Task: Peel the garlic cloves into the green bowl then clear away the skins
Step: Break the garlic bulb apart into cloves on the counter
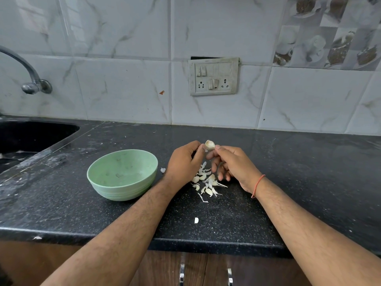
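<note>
near: 1 skin scrap (196,220) alone on counter (288,182) | mid: skins pile (206,182) under both hands, green bowl (122,174) just left | far: left hand (183,162) and right hand (233,165) both pinch 1 garlic clove (209,145) | back: sink (31,137), switchboard (213,76)

Both forearms are bare and hairy, with no sleeves in view. The right wrist wears a thin orange-red thread (258,186) tied loosely around it. The left hand (183,164) and right hand (233,164) wear no rings.
</note>
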